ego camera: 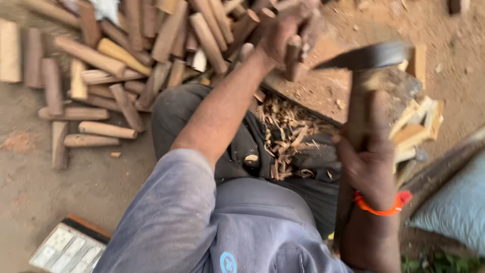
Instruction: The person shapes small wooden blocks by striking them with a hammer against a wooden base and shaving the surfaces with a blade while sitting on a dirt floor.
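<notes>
My left hand [283,30] is stretched forward and grips a short round wooden piece [293,56] that stands upright over a chopping block [394,83]. My right hand [369,162], with an orange band at the wrist, holds the wooden handle of an adze-like hatchet [371,55]. Its dark metal blade is raised and points left, close to the wooden piece. Both are blurred by motion. Wood shavings [285,136] lie heaped on my dark trousers.
A big pile of rough-cut wooden sticks [116,60] covers the dirt ground at the upper left. Pale split offcuts [414,131] lie to the right of the block. A grey sack [454,202] sits at the right edge, and a flat tiled board [68,247] at the lower left.
</notes>
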